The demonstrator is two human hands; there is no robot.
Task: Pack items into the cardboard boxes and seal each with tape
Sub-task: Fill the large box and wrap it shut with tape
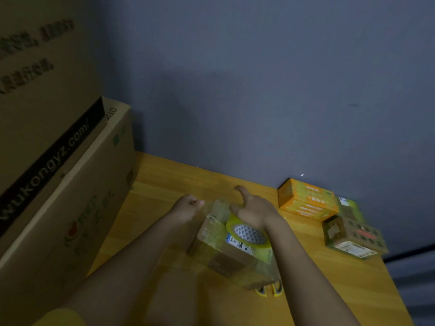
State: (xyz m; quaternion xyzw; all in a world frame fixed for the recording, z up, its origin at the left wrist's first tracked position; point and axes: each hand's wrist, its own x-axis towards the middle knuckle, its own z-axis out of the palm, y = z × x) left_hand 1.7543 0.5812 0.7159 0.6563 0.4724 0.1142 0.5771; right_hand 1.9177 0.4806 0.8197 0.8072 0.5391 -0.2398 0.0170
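A dim blue-grey wall [259, 90] backs a yellow wooden table [164, 184], and on it lies a small cardboard box [219, 252] wrapped in clear tape, with a roll of tape [249, 234] resting on its top. The right hand [254, 210] sits over the roll's far edge, fingers spread and loose, while the left hand [187, 207] is clenched just left of it, seemingly pinching a tape end, though I cannot tell. Right of the hands lie an orange carton [306, 202] and a brown packet [353, 236]; big cardboard boxes [58, 184] stand to the left, and yellow scissor handles [270, 290] poke out beneath the box.
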